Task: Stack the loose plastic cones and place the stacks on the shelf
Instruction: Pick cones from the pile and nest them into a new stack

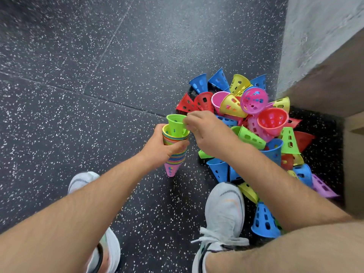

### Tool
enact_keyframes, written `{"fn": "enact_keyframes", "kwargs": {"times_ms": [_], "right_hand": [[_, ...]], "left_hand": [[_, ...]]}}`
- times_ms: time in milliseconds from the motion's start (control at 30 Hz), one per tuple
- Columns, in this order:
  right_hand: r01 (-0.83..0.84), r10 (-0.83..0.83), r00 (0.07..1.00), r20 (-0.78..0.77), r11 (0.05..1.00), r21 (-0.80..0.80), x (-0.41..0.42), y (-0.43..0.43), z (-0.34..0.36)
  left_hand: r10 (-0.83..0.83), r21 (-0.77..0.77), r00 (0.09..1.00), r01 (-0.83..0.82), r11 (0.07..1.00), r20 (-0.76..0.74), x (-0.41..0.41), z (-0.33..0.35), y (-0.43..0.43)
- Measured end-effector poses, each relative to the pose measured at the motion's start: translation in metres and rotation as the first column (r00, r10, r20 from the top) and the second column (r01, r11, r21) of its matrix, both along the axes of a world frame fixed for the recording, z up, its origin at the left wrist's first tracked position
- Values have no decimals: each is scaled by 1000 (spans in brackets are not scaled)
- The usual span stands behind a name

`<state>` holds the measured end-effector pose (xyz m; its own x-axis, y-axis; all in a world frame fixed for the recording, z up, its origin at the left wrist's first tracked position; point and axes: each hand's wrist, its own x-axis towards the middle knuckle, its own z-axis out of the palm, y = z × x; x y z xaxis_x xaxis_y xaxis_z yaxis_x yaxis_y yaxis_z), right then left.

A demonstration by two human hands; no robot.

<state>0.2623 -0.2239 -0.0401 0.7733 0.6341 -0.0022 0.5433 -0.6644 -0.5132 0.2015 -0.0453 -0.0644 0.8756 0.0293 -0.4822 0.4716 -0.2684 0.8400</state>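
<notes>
Presently my left hand point(157, 148) grips the multicoloured nested stack of perforated plastic cones point(174, 150), left of the loose pile point(256, 123). My right hand point(204, 131) pinches a lime-green perforated cone point(175, 125), part-seated. Risk: tilted entry jams it.

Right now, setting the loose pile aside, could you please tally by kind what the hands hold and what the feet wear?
Stack of nested cones, in left hand: 1
Green cone, in right hand: 1
White shoes: 2
Total: 4
</notes>
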Motion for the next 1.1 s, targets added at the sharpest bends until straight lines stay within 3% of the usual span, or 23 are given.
{"fn": "enact_keyframes", "kwargs": {"times_ms": [100,200,300,400,533,733,933,1100], "right_hand": [[-10,8,996,-84,1000,-15,-15,-3,3],[134,-115,964,-238,989,65,-26,-9,12],[300,-292,944,-152,953,36,-24,-15,-2],[359,-368,930,3,906,-224,-15,-21,-18],[325,-267,945,190,836,-441,-1,-24,-26],[224,-86,968,236,718,-659,18,-19,-46],[222,-45,964,264,684,-694,22,-11,-58],[185,-26,970,243,726,-662,24,-14,-56]], "left_hand": [[-12,2,1000,12,1000,22,0,-2,-3],[-20,4,999,20,1000,33,1,-4,-5],[-40,10,999,40,999,26,1,-2,-7],[-52,20,999,52,998,16,2,-1,-6],[-50,17,999,50,999,4,2,-1,-5],[-45,23,999,45,999,11,2,-1,-3],[-46,32,999,46,998,9,2,-7,0],[-47,25,999,47,999,9,3,-10,2]]}}
